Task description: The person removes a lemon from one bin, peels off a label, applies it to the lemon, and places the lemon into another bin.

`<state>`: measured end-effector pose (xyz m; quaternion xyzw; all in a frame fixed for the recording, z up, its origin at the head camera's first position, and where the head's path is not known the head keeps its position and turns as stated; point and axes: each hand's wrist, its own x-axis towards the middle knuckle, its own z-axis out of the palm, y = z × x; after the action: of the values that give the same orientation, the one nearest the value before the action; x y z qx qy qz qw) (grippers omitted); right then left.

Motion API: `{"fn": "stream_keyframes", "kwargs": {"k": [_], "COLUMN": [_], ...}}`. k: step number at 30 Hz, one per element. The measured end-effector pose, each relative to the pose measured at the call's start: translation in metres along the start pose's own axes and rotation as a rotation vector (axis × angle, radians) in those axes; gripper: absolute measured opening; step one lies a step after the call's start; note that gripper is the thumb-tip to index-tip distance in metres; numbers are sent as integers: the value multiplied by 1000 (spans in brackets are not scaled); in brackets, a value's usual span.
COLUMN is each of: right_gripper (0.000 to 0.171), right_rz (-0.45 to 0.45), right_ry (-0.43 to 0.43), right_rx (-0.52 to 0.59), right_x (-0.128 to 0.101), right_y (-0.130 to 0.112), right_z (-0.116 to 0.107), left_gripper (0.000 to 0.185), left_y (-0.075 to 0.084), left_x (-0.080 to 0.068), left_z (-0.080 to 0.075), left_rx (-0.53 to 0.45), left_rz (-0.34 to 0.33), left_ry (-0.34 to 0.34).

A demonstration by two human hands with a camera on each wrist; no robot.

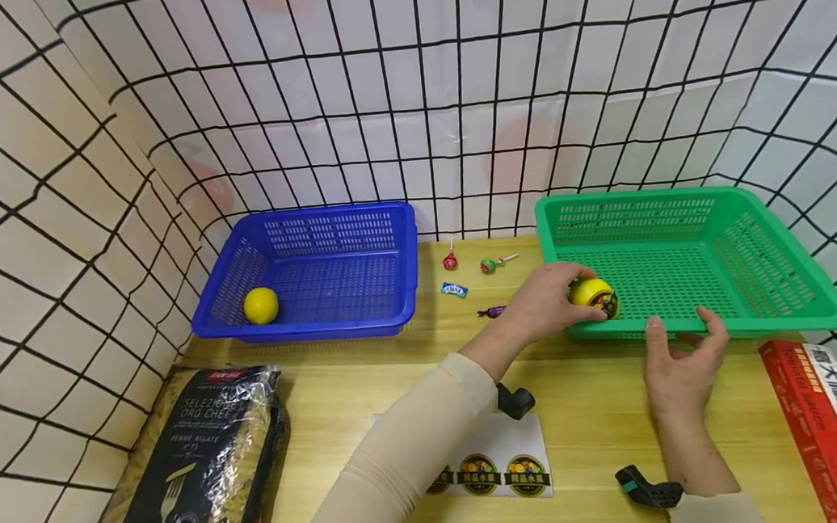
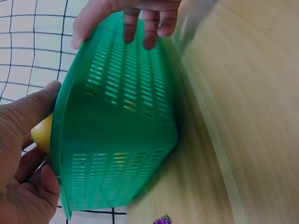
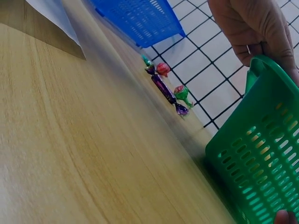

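My left hand (image 1: 549,305) grips a round yellow fruit (image 1: 590,292) at the front left corner of the green basket (image 1: 685,325). A dark round label shows on the fruit; whether it is real or a toy I cannot tell. In the left wrist view the basket's rim partly hides the fruit (image 2: 43,133), with the thumb and fingers around it. By the front rim is my right hand (image 1: 685,372), its fingers loosely bent and nothing held. The left wrist view shows its fingers (image 2: 150,28) hanging beside the outer wall.
A blue basket (image 1: 329,331) at left contains another yellow fruit (image 1: 261,306). Between the baskets lie lollipops (image 1: 450,261) and wrapped candies (image 1: 454,290). A label sheet (image 1: 526,440) is under the left forearm. A penne bag (image 1: 192,464) lies front left, a red pasta box (image 1: 824,428) front right. Black mesh (image 1: 463,129) surrounds the table.
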<state>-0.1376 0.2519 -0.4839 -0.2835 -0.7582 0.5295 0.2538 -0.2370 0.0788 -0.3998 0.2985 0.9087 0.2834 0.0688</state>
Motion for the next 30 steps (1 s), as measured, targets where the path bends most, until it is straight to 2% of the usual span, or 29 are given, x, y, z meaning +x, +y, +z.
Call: {"fn": "stream_keyframes", "kwargs": {"k": [11,17,20,25,30], "right_gripper": [66,65,65,65,65], "right_rz": [16,17,15,37,37], "right_ry": [-15,-28,-31,-43,-48], "right_rx": [10,4,0,9,17], "right_x": [0,-1,-2,-3,-4], "right_y": [-2,-1,-2,-3,-5], "right_z": [0,-1,-1,-3,-3], "left_gripper": [53,43,39,33,31], "left_y": [-5,-12,-15,-20,-31], "left_x": [-2,-9,-17,-36,-62], "left_z": [2,4,3,1,-1], "left_rx": [6,-56,-104,-218,-303], "left_rz": [31,74,99,78,54], "left_ry": [24,66,94,126,124]}}
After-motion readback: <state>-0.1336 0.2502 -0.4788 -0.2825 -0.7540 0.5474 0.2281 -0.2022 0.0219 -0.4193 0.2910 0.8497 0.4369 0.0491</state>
